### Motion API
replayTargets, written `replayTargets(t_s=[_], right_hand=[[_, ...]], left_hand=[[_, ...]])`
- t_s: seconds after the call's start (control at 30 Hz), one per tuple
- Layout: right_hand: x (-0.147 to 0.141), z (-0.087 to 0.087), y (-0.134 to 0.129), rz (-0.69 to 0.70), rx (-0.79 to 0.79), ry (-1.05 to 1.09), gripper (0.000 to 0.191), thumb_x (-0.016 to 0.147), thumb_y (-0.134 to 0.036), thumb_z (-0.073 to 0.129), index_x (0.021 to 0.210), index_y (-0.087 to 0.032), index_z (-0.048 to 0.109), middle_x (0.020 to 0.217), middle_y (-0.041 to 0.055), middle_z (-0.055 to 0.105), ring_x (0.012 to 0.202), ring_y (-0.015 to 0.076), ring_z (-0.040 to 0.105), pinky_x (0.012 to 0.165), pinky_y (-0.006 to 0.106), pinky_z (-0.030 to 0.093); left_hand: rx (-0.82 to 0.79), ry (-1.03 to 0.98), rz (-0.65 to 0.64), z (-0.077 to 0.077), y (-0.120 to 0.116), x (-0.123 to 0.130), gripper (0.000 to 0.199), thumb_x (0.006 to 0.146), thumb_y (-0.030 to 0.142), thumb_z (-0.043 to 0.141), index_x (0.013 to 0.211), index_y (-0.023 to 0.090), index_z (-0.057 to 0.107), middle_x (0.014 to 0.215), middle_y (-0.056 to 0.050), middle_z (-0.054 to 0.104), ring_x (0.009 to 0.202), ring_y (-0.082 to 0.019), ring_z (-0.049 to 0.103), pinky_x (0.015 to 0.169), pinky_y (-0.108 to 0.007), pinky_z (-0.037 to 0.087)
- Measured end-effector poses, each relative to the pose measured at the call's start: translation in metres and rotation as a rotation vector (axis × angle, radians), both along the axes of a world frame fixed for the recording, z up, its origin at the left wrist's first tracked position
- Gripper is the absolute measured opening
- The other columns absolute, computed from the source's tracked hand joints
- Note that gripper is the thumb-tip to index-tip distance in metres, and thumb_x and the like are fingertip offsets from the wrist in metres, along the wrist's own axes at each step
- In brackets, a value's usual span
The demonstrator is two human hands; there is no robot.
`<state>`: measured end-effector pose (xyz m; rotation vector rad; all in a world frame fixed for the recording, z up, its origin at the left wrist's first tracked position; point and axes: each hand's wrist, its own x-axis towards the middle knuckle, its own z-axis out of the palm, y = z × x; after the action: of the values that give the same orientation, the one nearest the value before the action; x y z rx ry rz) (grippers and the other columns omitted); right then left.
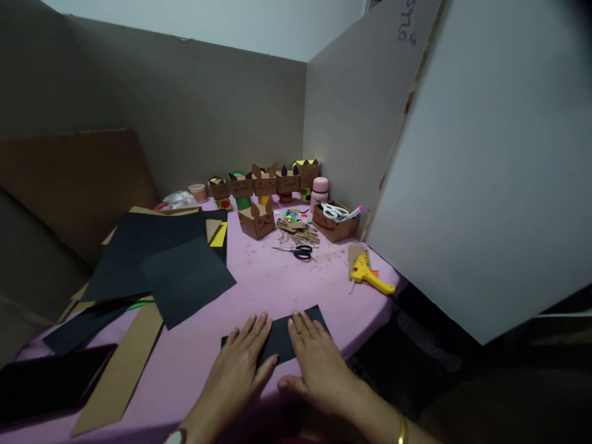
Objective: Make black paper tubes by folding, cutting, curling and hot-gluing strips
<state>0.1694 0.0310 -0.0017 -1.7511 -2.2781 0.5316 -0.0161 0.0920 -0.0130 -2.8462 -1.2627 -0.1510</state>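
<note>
A dark rectangular piece of paper lies on the pink cloth near the front edge of the table. Flat on its left part rests my left hand, fingers stretched out. My right hand lies on the right part, its fingers also extended and pointing away from me. Between the two hands the middle of the paper shows. Neither hand grips anything. To the left, a dark sheet overlaps a larger dark sheet.
Black scissors lie mid-table, with cardboard scraps behind. A yellow glue gun sits at the right edge. Cardboard animal-faced boxes stand at the back, near a box of tools. A cardboard strip and black tablet lie left.
</note>
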Motion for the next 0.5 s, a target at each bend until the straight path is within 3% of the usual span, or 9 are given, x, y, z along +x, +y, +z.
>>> replayTargets(t_s=[0.27, 0.5], right_hand=[[0.024, 0.009, -0.013, -0.132, -0.031, -0.127, 0.084, 0.081, -0.058, 0.043, 0.14, -0.003, 0.018, 0.147, 0.0202, 0.009, 0.136, 0.0298, 0.008, 0.108, 0.047, 0.014], [0.024, 0.005, -0.013, -0.119, -0.02, -0.164, 0.083, 0.082, -0.059, 0.038, 0.14, -0.003, 0.018, 0.147, 0.0192, 0.009, 0.136, 0.0294, 0.009, 0.108, 0.048, 0.014]], left_hand=[[0.056, 0.004, 0.086, 0.002, -0.009, -0.008, 0.057, 0.087, 0.041, 0.036, 0.136, 0.011, 0.034, 0.143, -0.014, 0.031, 0.13, -0.027, 0.032, 0.1, -0.048, 0.034], [0.024, 0.042, 0.303, 0.007, -0.018, -0.049, 0.051, 0.088, 0.026, 0.027, 0.135, 0.01, 0.034, 0.143, -0.013, 0.032, 0.13, -0.024, 0.032, 0.1, -0.049, 0.032]])
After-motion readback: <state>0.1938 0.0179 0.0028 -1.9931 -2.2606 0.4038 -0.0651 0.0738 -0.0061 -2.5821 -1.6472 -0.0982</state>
